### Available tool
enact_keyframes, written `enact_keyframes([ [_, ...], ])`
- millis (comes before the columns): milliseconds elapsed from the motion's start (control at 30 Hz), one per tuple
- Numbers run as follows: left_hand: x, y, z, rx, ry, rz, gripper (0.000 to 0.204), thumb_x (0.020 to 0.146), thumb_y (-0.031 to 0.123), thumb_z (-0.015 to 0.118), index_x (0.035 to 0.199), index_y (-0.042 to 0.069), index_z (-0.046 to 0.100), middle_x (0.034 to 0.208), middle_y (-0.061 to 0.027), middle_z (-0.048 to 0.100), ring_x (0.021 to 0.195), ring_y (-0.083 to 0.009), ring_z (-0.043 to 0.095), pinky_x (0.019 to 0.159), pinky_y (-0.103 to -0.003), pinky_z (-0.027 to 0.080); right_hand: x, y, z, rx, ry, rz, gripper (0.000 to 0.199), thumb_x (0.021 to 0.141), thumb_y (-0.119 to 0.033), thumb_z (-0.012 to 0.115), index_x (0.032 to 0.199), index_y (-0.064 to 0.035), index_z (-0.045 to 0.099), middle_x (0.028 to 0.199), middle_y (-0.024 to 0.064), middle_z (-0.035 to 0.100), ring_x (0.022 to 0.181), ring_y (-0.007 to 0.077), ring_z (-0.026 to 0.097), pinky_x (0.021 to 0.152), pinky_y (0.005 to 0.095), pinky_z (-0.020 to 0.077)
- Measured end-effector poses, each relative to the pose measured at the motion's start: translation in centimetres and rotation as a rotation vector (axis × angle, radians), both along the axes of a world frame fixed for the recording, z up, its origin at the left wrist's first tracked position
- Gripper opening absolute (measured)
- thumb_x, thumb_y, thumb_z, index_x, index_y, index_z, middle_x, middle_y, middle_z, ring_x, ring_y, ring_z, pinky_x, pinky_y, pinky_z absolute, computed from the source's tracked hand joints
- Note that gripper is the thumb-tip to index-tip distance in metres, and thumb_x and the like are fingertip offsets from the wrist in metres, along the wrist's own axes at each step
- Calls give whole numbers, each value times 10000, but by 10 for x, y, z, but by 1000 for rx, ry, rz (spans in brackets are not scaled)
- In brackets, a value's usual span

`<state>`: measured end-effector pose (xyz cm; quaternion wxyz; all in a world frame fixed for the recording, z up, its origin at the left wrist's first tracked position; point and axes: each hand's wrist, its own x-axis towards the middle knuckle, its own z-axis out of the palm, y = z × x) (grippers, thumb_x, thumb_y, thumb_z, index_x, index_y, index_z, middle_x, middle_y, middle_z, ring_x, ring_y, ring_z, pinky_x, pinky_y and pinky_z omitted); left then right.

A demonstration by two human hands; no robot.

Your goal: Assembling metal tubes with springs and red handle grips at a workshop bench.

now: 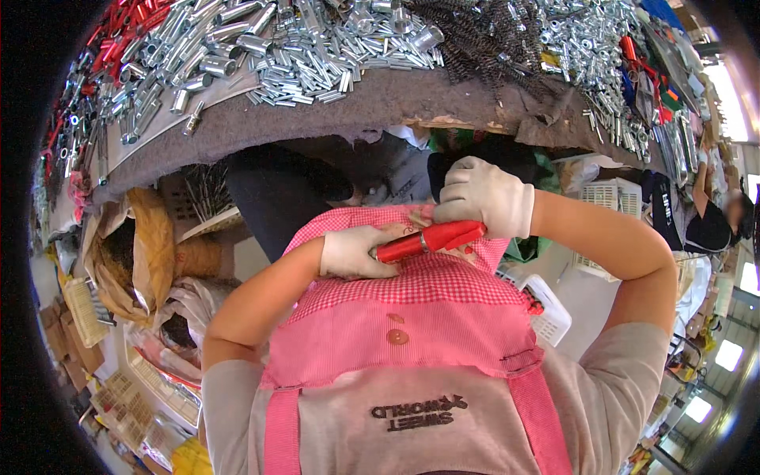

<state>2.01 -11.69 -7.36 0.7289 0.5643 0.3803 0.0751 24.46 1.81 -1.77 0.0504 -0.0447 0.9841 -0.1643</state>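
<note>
My gloved left hand [360, 252] is closed round the left end of a red tube-like piece [450, 236] with a silver metal band near its middle. The piece lies slantwise over my lap, in front of a pink checked apron [467, 273], and its exact kind cannot be told. My right hand [484, 198], also in a white glove, is curled up just above the right end of the piece. Its fingers are bent inward, and what they may hold is hidden.
Ahead, a bench covered in grey-brown cloth [317, 117] bears piles of metal tubes [297, 75], dark springs [491, 39] and red parts [119, 36]. Open sacks [150, 245] stand at the left. White baskets [554, 317] are at the right, with another person [708, 226] beyond.
</note>
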Motion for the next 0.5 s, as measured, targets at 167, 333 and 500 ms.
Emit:
enact_keyframes([
  [167, 1, -6, 16, 340, 229, 177, 310, 743, 284, 675, 931, 48, 604, 733, -139, 621, 679, -257, 621, 645, -345, 483, 10, -13, -9, -458, -89, -387, 404, 604, -138, 728, 994, -116, 623, 890, 71, 616, 855, 302, 588, 786, 383, 477],
  [333, -7, 3, 31, 1026, 832, 138, 277, 709, 207, 650, 969, 145, 581, 724, -82, 612, 669, -274, 627, 581, -396, 505, 17, -21, -30, -1445, -442, -794, 301, 750, -193, 690, 988, -35, 595, 691, 26, 583, 638, 167, 575, 634, 325, 485],
  [500, -53, 59, 91, 2144, 848, 367, 306, 678, 92, 650, 975, 125, 586, 758, -19, 567, 667, -181, 572, 569, -322, 449, -35, -40, -12, -2645, -141, -541, 585, 893, -596, 377, 915, -34, 534, 565, -38, 433, 499, 116, 439, 557, 333, 446],
])
